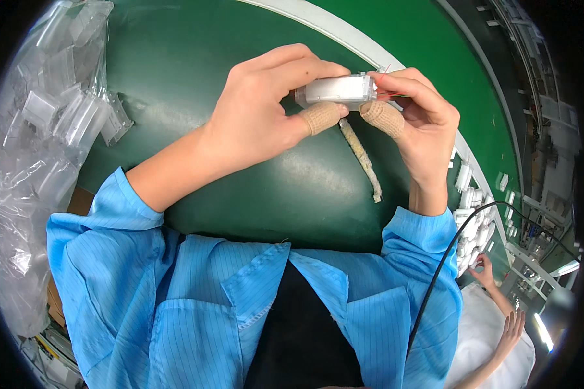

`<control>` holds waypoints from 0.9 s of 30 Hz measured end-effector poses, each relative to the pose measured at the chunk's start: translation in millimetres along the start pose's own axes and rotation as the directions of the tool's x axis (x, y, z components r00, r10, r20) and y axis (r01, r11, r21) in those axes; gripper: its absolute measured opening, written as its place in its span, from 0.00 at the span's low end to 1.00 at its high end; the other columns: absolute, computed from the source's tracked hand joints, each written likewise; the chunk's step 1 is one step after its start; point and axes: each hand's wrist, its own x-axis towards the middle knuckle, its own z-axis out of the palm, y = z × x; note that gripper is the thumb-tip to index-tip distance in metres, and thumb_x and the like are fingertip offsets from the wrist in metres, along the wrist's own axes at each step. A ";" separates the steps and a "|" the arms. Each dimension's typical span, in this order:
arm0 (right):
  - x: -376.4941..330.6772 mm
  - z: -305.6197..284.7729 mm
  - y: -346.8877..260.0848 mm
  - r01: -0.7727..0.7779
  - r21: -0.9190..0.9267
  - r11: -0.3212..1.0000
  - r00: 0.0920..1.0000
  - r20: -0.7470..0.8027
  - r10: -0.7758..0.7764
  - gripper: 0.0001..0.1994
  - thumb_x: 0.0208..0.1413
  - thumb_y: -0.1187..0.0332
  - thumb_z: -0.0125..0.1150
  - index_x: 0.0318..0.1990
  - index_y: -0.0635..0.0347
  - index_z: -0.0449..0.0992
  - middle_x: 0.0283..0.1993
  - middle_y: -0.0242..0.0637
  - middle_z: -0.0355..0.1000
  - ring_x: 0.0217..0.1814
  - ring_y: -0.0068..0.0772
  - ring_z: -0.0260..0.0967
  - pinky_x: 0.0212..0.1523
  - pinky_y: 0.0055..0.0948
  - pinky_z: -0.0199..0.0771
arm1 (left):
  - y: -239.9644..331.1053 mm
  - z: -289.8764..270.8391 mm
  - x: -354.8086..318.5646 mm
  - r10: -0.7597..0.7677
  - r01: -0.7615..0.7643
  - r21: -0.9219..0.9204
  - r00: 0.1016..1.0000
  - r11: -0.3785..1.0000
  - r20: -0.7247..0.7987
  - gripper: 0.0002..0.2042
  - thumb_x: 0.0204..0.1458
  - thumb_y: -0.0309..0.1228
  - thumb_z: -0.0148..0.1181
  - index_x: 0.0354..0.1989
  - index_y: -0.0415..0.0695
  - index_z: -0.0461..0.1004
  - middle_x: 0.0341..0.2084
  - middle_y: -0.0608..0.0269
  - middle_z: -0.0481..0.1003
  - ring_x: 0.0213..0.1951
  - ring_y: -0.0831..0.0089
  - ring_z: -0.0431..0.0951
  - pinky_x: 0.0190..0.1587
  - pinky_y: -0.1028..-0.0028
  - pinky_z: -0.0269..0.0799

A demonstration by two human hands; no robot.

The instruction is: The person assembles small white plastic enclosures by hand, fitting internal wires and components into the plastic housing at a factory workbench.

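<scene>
Above the green table, a small white block in a clear plastic case [339,89] is held level between my hands. My left hand [256,107] grips its left end, with fingers along the far side and the thumb on the near side. At the block's right end, my right hand [425,117] has its index finger and thumb closed on the corner. Thin red wires [387,94] stick out there beside those fingers. Both thumbs wear tan fabric covers. Under the block, a thin rod wrapped in yellowish tape [362,159] lies on the table.
A clear bag of transparent plastic cases [42,155] lies along the left side. Beyond the table's pale curved edge is a bright green surface [448,58]. Many white parts [474,227] are piled at the right, near another person's hand [483,271]. A black cable [438,262] hangs by my right sleeve.
</scene>
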 end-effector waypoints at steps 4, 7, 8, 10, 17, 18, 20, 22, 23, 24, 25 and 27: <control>-0.6 -1.8 2.0 0.025 -0.019 1.000 1.000 0.006 -0.025 0.16 0.37 0.79 0.69 0.39 0.66 0.78 0.36 0.38 0.73 0.34 0.24 0.68 0.36 0.21 0.69 | 1.5 -0.7 0.0 -0.100 0.101 -0.059 0.995 0.993 0.023 0.17 0.42 0.26 0.67 0.43 0.39 0.75 0.28 0.63 0.73 0.28 0.77 0.72 0.28 0.79 0.68; -1.2 -1.8 2.7 0.045 -0.013 0.999 0.999 0.013 -0.045 0.16 0.37 0.79 0.69 0.39 0.66 0.78 0.36 0.38 0.73 0.35 0.25 0.68 0.37 0.21 0.68 | 4.8 -1.5 0.6 -0.131 0.132 -0.089 0.991 0.987 0.020 0.17 0.41 0.26 0.67 0.42 0.39 0.76 0.28 0.62 0.73 0.27 0.76 0.72 0.28 0.79 0.68; -0.7 -2.1 3.2 0.046 -0.012 0.999 0.999 0.014 -0.046 0.16 0.37 0.79 0.69 0.39 0.66 0.78 0.36 0.38 0.73 0.35 0.25 0.68 0.37 0.21 0.68 | 4.8 -1.6 1.4 -0.124 0.125 -0.077 0.992 0.989 0.017 0.16 0.41 0.26 0.67 0.42 0.40 0.76 0.28 0.62 0.73 0.27 0.76 0.72 0.28 0.79 0.69; 0.1 -2.5 3.7 0.060 -0.041 0.997 0.998 0.020 -0.060 0.17 0.37 0.78 0.70 0.40 0.66 0.78 0.37 0.38 0.73 0.35 0.24 0.68 0.38 0.21 0.68 | 1.0 0.6 1.5 -0.050 0.049 -0.036 0.999 0.998 -0.011 0.16 0.41 0.26 0.68 0.42 0.40 0.76 0.28 0.62 0.73 0.27 0.75 0.72 0.27 0.78 0.69; 1.2 -0.1 1.4 0.076 -0.024 0.997 0.997 -0.006 -0.076 0.18 0.36 0.77 0.70 0.40 0.67 0.77 0.38 0.39 0.73 0.35 0.24 0.66 0.38 0.21 0.68 | 3.2 -0.5 -0.5 0.045 -0.044 0.022 0.998 0.999 -0.043 0.17 0.40 0.26 0.68 0.42 0.41 0.77 0.27 0.62 0.73 0.26 0.74 0.72 0.27 0.78 0.68; 0.4 -1.9 2.1 0.095 -0.029 0.995 0.995 -0.001 -0.095 0.18 0.36 0.77 0.71 0.40 0.67 0.77 0.38 0.39 0.73 0.35 0.25 0.66 0.37 0.22 0.68 | 4.1 -1.6 0.1 0.045 -0.044 0.022 0.998 0.999 -0.043 0.17 0.40 0.26 0.68 0.42 0.41 0.77 0.27 0.62 0.73 0.26 0.74 0.72 0.27 0.78 0.68; -0.5 -2.2 4.1 0.114 -0.034 0.993 0.994 0.005 -0.114 0.18 0.36 0.77 0.71 0.39 0.67 0.77 0.38 0.40 0.73 0.34 0.25 0.66 0.37 0.22 0.68 | 7.0 -4.3 1.8 -0.043 0.044 -0.041 0.999 0.998 0.014 0.16 0.41 0.26 0.67 0.42 0.40 0.76 0.27 0.63 0.72 0.28 0.76 0.72 0.26 0.79 0.69; -0.5 -1.5 6.6 0.156 -0.009 0.988 0.988 0.022 -0.156 0.18 0.35 0.78 0.71 0.39 0.68 0.77 0.37 0.40 0.73 0.34 0.26 0.66 0.35 0.22 0.67 | 7.4 -3.2 0.0 -0.090 0.092 -0.088 0.996 0.992 0.027 0.16 0.42 0.25 0.67 0.42 0.39 0.76 0.28 0.63 0.72 0.29 0.78 0.72 0.26 0.80 0.69; -1.0 -1.3 6.5 0.156 -0.009 0.988 0.988 0.021 -0.156 0.18 0.35 0.78 0.71 0.39 0.68 0.77 0.37 0.40 0.73 0.34 0.26 0.66 0.35 0.22 0.67 | 7.9 -2.4 -0.9 -0.134 0.139 -0.133 0.990 0.981 0.043 0.16 0.43 0.25 0.66 0.42 0.39 0.76 0.29 0.64 0.71 0.30 0.79 0.71 0.25 0.81 0.69; -1.5 -1.1 6.3 0.169 -0.012 0.986 0.985 0.018 -0.169 0.18 0.35 0.78 0.71 0.39 0.68 0.77 0.36 0.40 0.72 0.34 0.26 0.66 0.34 0.22 0.67 | 8.8 -2.8 -1.1 -0.133 0.138 -0.133 0.990 0.981 0.043 0.16 0.43 0.25 0.66 0.42 0.39 0.76 0.29 0.64 0.71 0.30 0.79 0.71 0.25 0.81 0.69; -2.0 -0.9 6.2 0.182 -0.016 0.983 0.983 0.014 -0.182 0.18 0.35 0.78 0.71 0.38 0.69 0.77 0.35 0.40 0.72 0.34 0.26 0.66 0.34 0.22 0.66 | 9.9 -3.9 -0.9 -0.176 0.185 -0.150 0.982 0.971 0.075 0.15 0.43 0.25 0.66 0.42 0.39 0.76 0.29 0.64 0.71 0.30 0.80 0.71 0.26 0.81 0.70; -0.5 -1.7 7.1 0.194 -0.014 0.981 0.981 0.029 -0.194 0.18 0.34 0.78 0.72 0.38 0.69 0.77 0.35 0.40 0.72 0.34 0.26 0.65 0.34 0.22 0.66 | 9.0 -4.4 -1.2 -0.220 0.236 -0.166 0.970 0.958 0.106 0.15 0.43 0.24 0.65 0.43 0.39 0.76 0.30 0.64 0.71 0.31 0.80 0.71 0.26 0.82 0.70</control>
